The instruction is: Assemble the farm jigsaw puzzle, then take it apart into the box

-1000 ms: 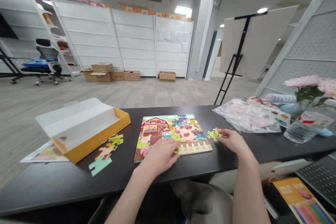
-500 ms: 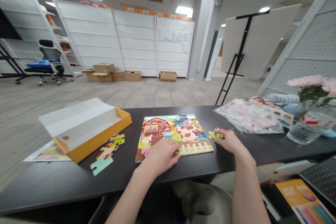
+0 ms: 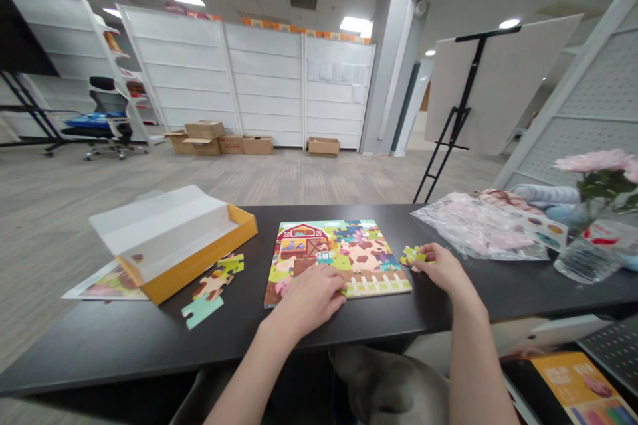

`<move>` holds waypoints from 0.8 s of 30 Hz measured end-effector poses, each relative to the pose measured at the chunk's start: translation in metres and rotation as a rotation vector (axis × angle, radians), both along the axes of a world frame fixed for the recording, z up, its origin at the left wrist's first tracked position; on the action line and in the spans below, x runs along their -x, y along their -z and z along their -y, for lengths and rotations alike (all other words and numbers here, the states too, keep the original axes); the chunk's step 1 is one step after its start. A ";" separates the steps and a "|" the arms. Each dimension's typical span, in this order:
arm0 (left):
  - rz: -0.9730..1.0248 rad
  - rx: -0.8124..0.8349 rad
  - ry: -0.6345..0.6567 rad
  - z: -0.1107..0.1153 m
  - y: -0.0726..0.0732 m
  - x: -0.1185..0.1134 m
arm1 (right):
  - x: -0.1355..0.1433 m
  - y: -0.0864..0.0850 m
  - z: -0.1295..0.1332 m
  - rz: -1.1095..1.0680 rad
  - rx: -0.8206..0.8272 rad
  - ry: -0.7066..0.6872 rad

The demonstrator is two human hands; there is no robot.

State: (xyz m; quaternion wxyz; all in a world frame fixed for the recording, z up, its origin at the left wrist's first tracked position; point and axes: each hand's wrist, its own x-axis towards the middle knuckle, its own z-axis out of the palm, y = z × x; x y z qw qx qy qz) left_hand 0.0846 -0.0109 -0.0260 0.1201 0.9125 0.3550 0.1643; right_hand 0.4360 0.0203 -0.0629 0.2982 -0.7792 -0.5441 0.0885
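Observation:
A farm jigsaw puzzle [image 3: 366, 255] with a red barn, a spotted cow and a white fence lies flat on the black table. My left hand [image 3: 316, 295] rests over its lower left part, fingers bent toward the fence, covering some of the picture. Just right of the board, my right hand [image 3: 438, 265] pinches a yellow-green puzzle piece [image 3: 413, 255] between thumb and fingers, close above the table. Several loose pieces [image 3: 212, 285] lie left of the board, a light green one [image 3: 202, 311] nearest the table's front edge.
An open yellow box [image 3: 199, 262] stands at the left, over a printed sheet [image 3: 112, 284]. On the right are a clear plastic bag [image 3: 468, 226] and a glass vase [image 3: 581, 259] with pink flowers. The black table's [image 3: 100, 352] front edge runs under my forearms.
The whole view has shifted slightly, so things sit further right. My right hand keeps its pinch beside the board, its fingers slightly changed. My left hand stays on the puzzle.

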 end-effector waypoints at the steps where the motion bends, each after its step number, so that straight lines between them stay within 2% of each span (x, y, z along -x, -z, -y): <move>1: 0.001 0.005 -0.003 0.000 -0.001 0.000 | 0.005 -0.005 -0.002 -0.023 -0.030 0.003; 4: -0.003 0.010 -0.015 0.000 -0.002 -0.001 | 0.031 -0.023 -0.011 -0.081 -0.178 -0.052; 6: -0.010 0.004 -0.025 -0.001 -0.003 -0.002 | 0.057 -0.035 -0.021 -0.139 -0.234 -0.160; 9: -0.012 0.000 -0.035 -0.001 -0.001 -0.003 | 0.100 -0.050 -0.039 -0.171 -0.229 -0.337; 11: -0.006 -0.005 -0.031 -0.001 0.000 -0.003 | 0.124 -0.055 -0.050 -0.160 -0.182 -0.376; 15: 0.003 -0.029 -0.019 -0.001 0.002 -0.002 | 0.147 -0.051 -0.066 -0.108 -0.091 -0.337; 24: -0.013 -0.027 -0.022 0.002 -0.002 -0.004 | 0.156 -0.024 -0.085 0.005 -0.070 -0.339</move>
